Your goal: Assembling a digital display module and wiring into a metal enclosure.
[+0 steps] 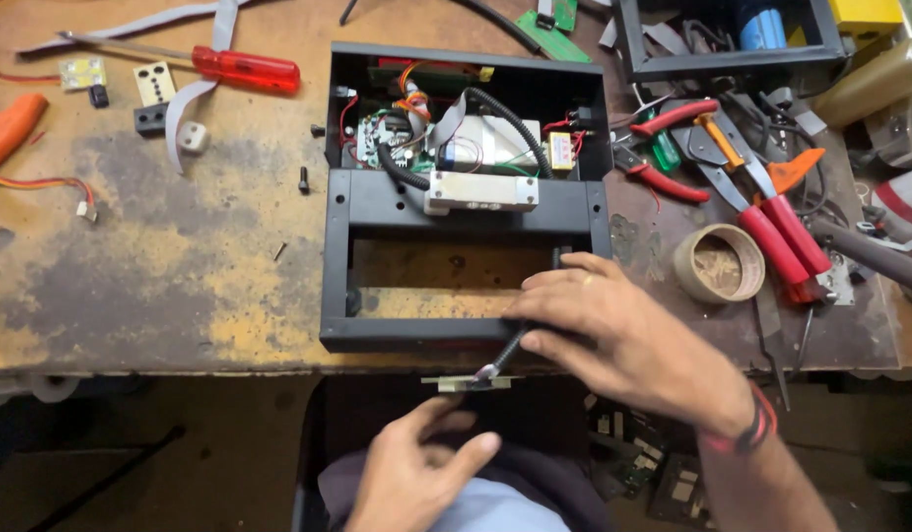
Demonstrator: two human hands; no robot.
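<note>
While the right-hand fingers (pixel 559 296) pinch a black ribbed cable (pixel 508 350) at the near rail of the black metal enclosure (pixel 456 212), we find the grip narrow and closed around it. We judge the cable should be fed straight, without kinking, and kept off the sharp frame edge. Its near end meets a small flat circuit board (pixel 472 381) just off the tabletop (pixel 150 236) edge. The right hand (pixel 623 340) reaches in from the near right, wrist bent, palm down. The left hand (pixel 421 468) sits below the board, fingers loosely curled, holding nothing we can see. Pliers (pixel 766 212) and a tape roll (pixel 719 263) lie to the right; a red screwdriver (pixel 241 67) lies far left.
</note>
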